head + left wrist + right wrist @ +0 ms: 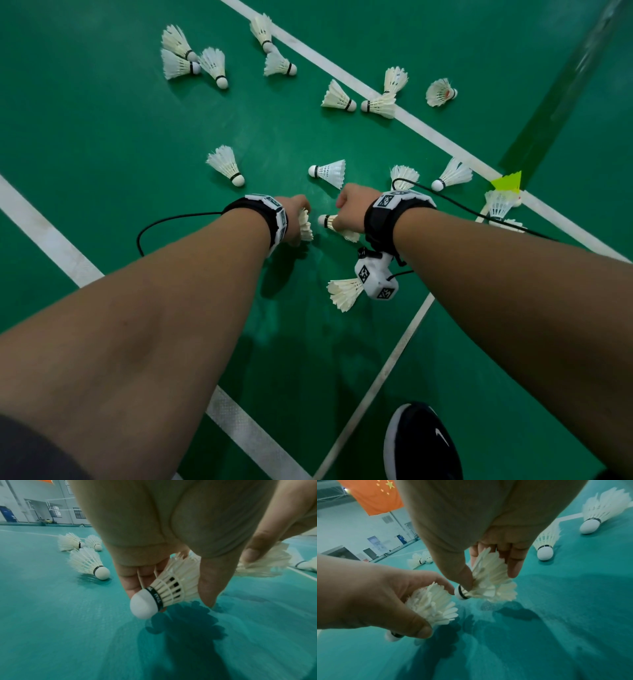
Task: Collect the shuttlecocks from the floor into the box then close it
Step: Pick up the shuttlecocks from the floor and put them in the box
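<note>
Low over the green court floor [102, 137], my left hand [301, 219] grips a white feather shuttlecock [306, 229]. The left wrist view shows that shuttlecock [164, 592] between fingers and thumb, cork pointing down. Close to its right, my right hand [337, 219] pinches another shuttlecock [342, 231] with its cork toward the left hand. In the right wrist view, thumb and fingers close round its feathers [489, 582], just above the floor. Several more shuttlecocks lie scattered ahead, the nearest ones [329, 171] [227, 166] just beyond my hands. No box is in view.
One shuttlecock [344, 293] lies under my right wrist camera. A yellow shuttlecock [508, 181] sits at the right by a white court line [428, 132]. Black cables [161, 222] trail from both wrists. My black shoe [418, 442] stands at the lower right.
</note>
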Motion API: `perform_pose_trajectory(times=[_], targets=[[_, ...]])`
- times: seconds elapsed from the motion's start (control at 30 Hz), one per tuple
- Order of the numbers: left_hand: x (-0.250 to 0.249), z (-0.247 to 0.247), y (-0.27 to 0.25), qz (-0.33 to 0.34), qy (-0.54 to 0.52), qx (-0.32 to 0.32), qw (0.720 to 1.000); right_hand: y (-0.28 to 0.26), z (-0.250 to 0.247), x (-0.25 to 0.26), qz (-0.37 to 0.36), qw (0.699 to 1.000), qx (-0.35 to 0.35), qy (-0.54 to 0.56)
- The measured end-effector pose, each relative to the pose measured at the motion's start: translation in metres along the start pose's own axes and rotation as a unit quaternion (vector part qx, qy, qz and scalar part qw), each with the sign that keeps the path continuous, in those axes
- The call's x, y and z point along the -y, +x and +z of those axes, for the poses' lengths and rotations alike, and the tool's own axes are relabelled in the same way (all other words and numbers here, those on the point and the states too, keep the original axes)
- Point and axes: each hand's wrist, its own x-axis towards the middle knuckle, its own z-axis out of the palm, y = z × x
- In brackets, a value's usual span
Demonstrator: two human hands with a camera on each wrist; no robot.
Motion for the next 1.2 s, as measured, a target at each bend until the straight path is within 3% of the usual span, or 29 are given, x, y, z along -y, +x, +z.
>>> perform_pose_trajectory(times=[0.2, 0.33, 0.43, 0.63, 0.77, 0.87, 1.07, 1.2], targets=[[-0.004, -0.004, 0.003, 0.022, -0.02, 0.01, 1.0, -0.001, 0.006, 0.011, -0.031, 0.998, 0.024, 0.052], [-0.007, -0.002, 0.004, 0.023, -0.021, 0.011, 0.999, 0.002, 0.006, 0.017, -0.004, 0.987, -0.003, 0.158], [-0.004, 0.001, 0.005, 0.034, -0.027, 0.018, 0.999, 0.006, 0.008, 0.015, 0.002, 0.986, -0.008, 0.166], [0.003, -0.001, 0.0, 0.018, -0.011, 0.024, 0.999, 0.009, 0.013, 0.01, -0.008, 0.995, -0.024, 0.097], [0.009, -0.004, -0.003, 0.007, 0.002, 0.032, 0.999, 0.009, 0.02, 0.01, 0.017, 0.997, 0.067, -0.032], [0.011, -0.007, -0.007, 0.017, 0.03, 0.03, 0.999, 0.003, 0.031, 0.009, 0.005, 0.982, 0.159, -0.102], [0.015, -0.007, -0.015, 0.009, 0.033, 0.024, 0.999, -0.018, 0.055, 0.014, -0.006, 0.942, 0.262, -0.209], [0.017, -0.002, -0.016, -0.002, 0.008, -0.017, 1.0, -0.026, 0.06, 0.019, -0.017, 0.906, 0.258, -0.336]])
